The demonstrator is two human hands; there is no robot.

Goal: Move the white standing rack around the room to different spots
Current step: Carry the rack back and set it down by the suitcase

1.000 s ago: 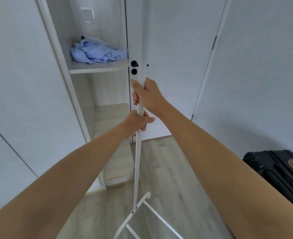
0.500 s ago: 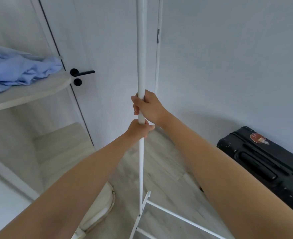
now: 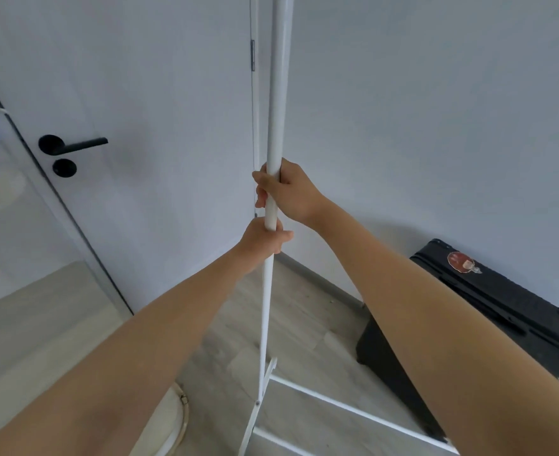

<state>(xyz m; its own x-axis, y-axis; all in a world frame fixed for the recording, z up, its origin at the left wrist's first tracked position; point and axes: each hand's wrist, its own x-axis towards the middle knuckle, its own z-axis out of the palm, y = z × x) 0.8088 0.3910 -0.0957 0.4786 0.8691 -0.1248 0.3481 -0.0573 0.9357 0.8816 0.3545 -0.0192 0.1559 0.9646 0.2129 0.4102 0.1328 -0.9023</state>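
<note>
The white standing rack point(image 3: 277, 93) is a tall thin pole, upright in the middle of the view, with white legs spreading over the wooden floor at the bottom. My right hand point(image 3: 288, 192) is wrapped around the pole at about mid height. My left hand point(image 3: 265, 240) grips the pole just below it, the two hands almost touching. The top of the rack is out of view.
A white door point(image 3: 140, 126) with a black handle point(image 3: 72, 144) stands on the left, the corner of the wall right behind the pole. A black suitcase point(image 3: 488, 311) lies on the floor at the right. A rounded white shelf base point(image 3: 173, 422) sits bottom left.
The view has swung right: the shelf with blue cloth has left the frame, the door handle moved left, and the suitcase came closer. Both hands keep their grip on the pole.
</note>
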